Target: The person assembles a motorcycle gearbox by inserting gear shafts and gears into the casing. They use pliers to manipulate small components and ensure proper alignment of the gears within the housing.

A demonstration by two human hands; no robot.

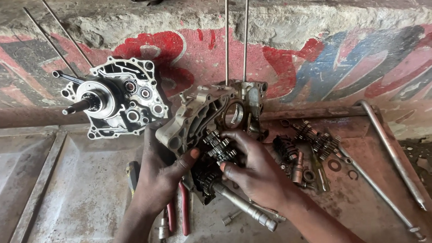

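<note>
Both hands work on one engine crankcase half (203,118), a rough-cast aluminium shell, grey and oil-stained, standing tilted on the rusty sheet-metal floor panel (72,193) before a painted concrete wall (321,57). Left hand (159,171) grips the case's rounded lower-left edge, thumb pressed across its rim. Right hand (255,171) is cupped over a stack of toothed steel gears (217,146) seated in the case's open face, fingers curled around them. A ribbed steel shaft (245,208) runs out from under that hand; its long axis slants down and right, splined tip toward the viewer. Two thin studs (236,31) rise straight up from the case top. To the left, well apart, a second crankcase half (118,97) leans against the wall, its stub shaft pointing left. To the right lie another gear cluster (318,138), washers and long bent steel rods (392,154). Red-handled pliers (179,212) lie beneath the left wrist.
</note>
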